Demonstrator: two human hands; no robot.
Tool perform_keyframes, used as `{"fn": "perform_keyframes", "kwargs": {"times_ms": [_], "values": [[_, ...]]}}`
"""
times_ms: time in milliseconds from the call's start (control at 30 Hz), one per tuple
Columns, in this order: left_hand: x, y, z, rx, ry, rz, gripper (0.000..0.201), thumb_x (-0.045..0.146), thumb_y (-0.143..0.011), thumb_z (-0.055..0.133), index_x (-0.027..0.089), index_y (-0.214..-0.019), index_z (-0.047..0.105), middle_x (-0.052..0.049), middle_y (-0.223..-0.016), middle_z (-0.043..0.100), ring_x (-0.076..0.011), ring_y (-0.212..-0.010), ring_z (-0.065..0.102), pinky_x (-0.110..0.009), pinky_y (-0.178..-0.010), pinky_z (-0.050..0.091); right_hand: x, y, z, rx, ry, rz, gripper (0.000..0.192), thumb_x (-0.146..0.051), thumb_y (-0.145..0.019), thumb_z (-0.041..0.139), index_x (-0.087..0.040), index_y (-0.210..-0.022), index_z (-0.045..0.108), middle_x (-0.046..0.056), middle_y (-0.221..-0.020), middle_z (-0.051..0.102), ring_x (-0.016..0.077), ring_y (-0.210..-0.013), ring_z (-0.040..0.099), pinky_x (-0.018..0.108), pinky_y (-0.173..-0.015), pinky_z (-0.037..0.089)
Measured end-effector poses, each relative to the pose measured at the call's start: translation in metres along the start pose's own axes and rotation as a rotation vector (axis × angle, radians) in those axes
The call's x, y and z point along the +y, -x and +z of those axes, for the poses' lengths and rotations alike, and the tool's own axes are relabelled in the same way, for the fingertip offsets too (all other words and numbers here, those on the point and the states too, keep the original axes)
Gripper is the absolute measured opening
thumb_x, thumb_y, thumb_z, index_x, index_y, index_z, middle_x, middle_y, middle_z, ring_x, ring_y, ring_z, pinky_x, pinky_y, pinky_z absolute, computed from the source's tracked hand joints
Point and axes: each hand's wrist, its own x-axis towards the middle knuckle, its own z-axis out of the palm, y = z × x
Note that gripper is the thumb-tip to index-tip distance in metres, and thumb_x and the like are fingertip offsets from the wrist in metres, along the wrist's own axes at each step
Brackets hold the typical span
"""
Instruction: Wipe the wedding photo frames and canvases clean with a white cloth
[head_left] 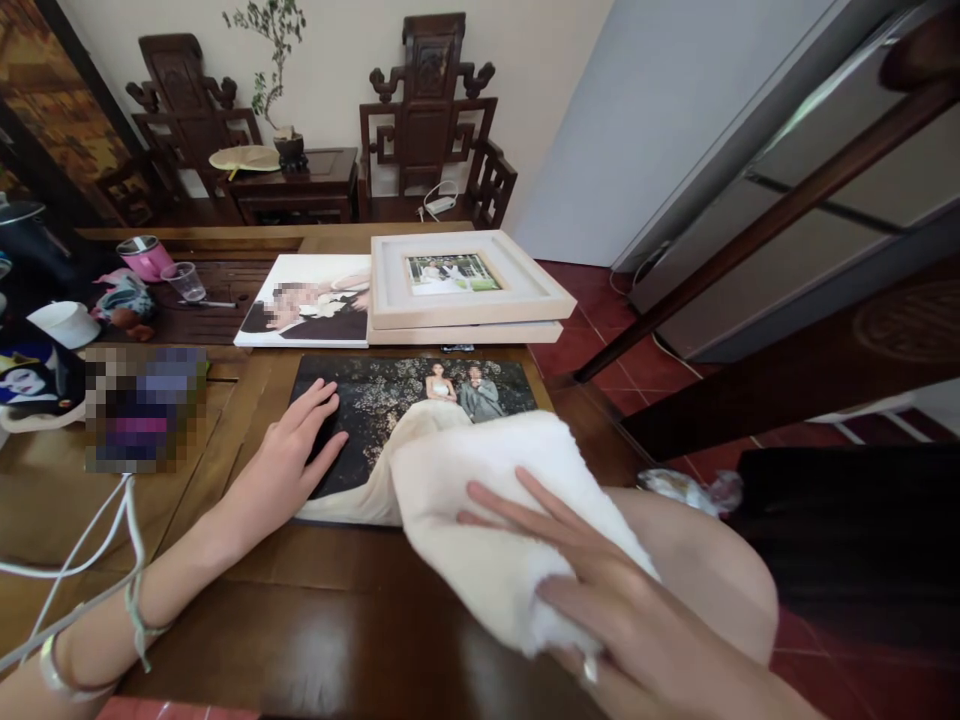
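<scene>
A dark wedding photo panel (367, 415) lies flat on the wooden table, showing a couple and a long pale dress train. My left hand (300, 450) rests on its left edge with the fingers stretched out. In my right hand (592, 570) is a folded white cloth (487, 480), gripped between thumb and fingers. The cloth covers the panel's lower right part and hangs over the table's near side. Behind the panel are a white-edged photo panel (315, 315) and a pale wooden picture frame (472, 305), stacked on another frame.
At the left stand a pink mug (145, 258), a clear plastic cup (185, 283) and a white cup (64, 325). A blurred-out device (146, 410) has white cables (124, 520) running from it. Carved chairs (431, 110) stand beyond the table; a dark chair (787, 360) is at the right.
</scene>
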Motion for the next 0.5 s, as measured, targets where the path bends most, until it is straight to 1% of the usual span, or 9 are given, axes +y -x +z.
{"fn": "perform_keyframes", "kwargs": {"times_ms": [67,133,233,333,433,500], "values": [[0.0,0.0,0.0,-0.015,-0.003,0.007,0.04,0.038,-0.1,0.043,0.017,-0.133,0.05,-0.014,-0.151,0.043,-0.0269,-0.145,0.032,-0.052,-0.115,0.034,-0.007,0.006,-0.003,-0.035,-0.022,-0.029,0.017,-0.008,-0.068,0.05,-0.023,-0.069,0.057,0.01,-0.143,0.053,0.0288,-0.138,0.04,0.054,-0.117,0.025],[-0.001,0.0,-0.001,-0.028,-0.008,0.014,0.041,0.038,-0.1,0.042,0.016,-0.134,0.049,-0.014,-0.152,0.041,-0.0269,-0.145,0.032,-0.052,-0.115,0.034,-0.001,0.004,-0.005,-0.029,-0.026,-0.029,0.014,-0.011,-0.072,0.051,-0.023,-0.07,0.058,0.012,-0.142,0.054,0.0294,-0.136,0.043,0.053,-0.116,0.03],[-0.001,0.0,-0.002,-0.027,-0.016,0.02,0.041,0.038,-0.1,0.042,0.017,-0.135,0.048,-0.014,-0.152,0.042,-0.027,-0.145,0.032,-0.053,-0.115,0.034,0.026,-0.01,-0.006,0.027,0.005,0.06,0.015,-0.017,-0.083,0.049,-0.022,-0.076,0.061,0.013,-0.14,0.056,0.0315,-0.136,0.043,0.054,-0.108,0.042],[0.0,0.001,-0.002,-0.022,-0.018,0.018,0.041,0.037,-0.1,0.042,0.018,-0.135,0.047,-0.014,-0.152,0.041,-0.0268,-0.145,0.032,-0.052,-0.115,0.033,0.063,-0.031,-0.006,0.083,0.04,0.215,0.022,-0.028,-0.093,0.045,-0.021,-0.085,0.065,0.014,-0.134,0.062,0.037,-0.135,0.044,0.055,-0.098,0.05],[0.001,0.002,-0.002,-0.022,-0.023,-0.011,0.047,0.038,-0.1,0.042,0.019,-0.142,0.04,-0.014,-0.155,0.037,-0.0265,-0.144,0.034,-0.051,-0.116,0.031,0.095,-0.051,-0.006,0.112,0.053,0.321,0.029,-0.036,-0.095,0.043,-0.02,-0.089,0.067,0.015,-0.114,0.071,0.0393,-0.129,0.05,0.052,-0.092,0.052],[0.002,0.002,-0.002,-0.024,-0.031,-0.029,0.052,0.039,-0.1,0.041,0.019,-0.147,0.033,-0.014,-0.157,0.034,-0.0264,-0.144,0.034,-0.05,-0.117,0.03,0.104,-0.059,-0.006,0.128,0.056,0.344,0.031,-0.037,-0.096,0.043,-0.019,-0.088,0.067,0.014,-0.108,0.072,0.0393,-0.127,0.052,0.052,-0.092,0.052]]}}
